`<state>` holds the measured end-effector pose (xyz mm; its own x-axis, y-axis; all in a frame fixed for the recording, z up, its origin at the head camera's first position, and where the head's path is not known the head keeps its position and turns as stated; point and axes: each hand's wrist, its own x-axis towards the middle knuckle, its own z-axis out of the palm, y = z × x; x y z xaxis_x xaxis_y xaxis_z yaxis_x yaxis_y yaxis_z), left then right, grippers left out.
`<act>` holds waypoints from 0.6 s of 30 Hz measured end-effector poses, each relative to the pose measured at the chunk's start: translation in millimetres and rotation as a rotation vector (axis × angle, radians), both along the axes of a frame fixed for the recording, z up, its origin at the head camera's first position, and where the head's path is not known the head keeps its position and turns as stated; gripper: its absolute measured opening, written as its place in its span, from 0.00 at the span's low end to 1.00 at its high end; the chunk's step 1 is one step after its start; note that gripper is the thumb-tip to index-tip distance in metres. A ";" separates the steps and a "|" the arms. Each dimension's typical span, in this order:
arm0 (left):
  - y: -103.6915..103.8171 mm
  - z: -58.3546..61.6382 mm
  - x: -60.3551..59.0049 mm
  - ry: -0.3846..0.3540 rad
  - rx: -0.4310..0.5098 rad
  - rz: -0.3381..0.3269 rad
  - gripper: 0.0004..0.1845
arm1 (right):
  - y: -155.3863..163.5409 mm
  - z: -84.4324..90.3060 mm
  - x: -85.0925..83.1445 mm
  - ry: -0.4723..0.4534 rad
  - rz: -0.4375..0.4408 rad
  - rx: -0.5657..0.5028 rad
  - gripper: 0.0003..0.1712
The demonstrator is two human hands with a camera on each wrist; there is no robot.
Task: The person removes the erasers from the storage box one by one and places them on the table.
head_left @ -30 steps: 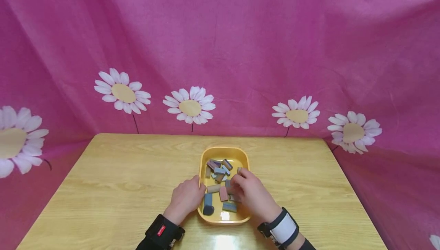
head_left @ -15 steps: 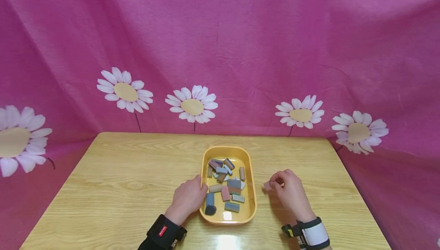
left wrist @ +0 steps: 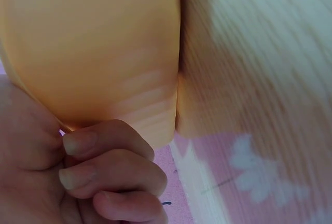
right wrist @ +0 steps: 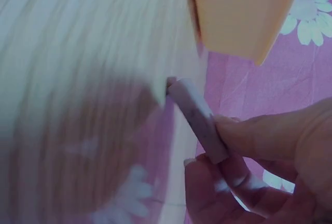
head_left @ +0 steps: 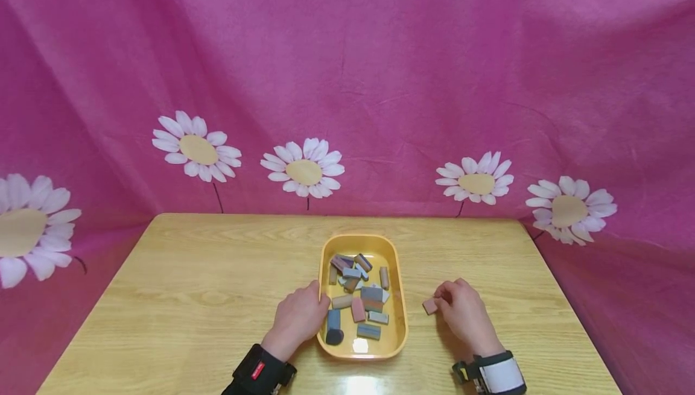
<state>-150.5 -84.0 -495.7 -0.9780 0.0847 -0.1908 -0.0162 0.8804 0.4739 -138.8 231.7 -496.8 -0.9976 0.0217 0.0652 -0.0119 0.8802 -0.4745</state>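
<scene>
A yellow-orange plastic tray (head_left: 402,310) with rounded corners holds several small blocks in grey, blue, pink and tan. My left hand (head_left: 297,316) grips the tray's left rim; in the left wrist view its fingers curl beside the tray's outer wall (left wrist: 104,42). Right of the tray, my right hand (head_left: 464,315) pinches a small pinkish block (head_left: 430,306) low over the table. Seen from the right wrist, the block (right wrist: 199,123) sticks out from between thumb and fingers, one end near or touching the tabletop; contact is hard to tell.
A dark blue-grey block (head_left: 334,337) lies at the tray's near left corner, and a pink block (head_left: 358,310) near its middle. The pale wood table (head_left: 217,274) ends at the back against a pink curtain (head_left: 347,81) printed with daisies.
My right hand was over the blocks in the tray, then moved out to the right with the pinkish block, and has since shifted slightly nearer me. The left hand has stayed on the rim.
</scene>
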 end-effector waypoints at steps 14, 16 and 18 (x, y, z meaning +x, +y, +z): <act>-2.2 0.9 -0.5 0.015 -0.007 0.000 0.15 | 0.5 -3.9 0.1 0.008 0.000 0.029 0.04; -1.8 1.0 -0.2 0.024 -0.006 -0.003 0.15 | -2.0 -0.2 0.8 0.032 -0.003 0.028 0.05; -1.5 1.0 0.5 0.028 -0.004 -0.006 0.15 | -7.7 5.1 1.7 0.069 0.004 0.020 0.06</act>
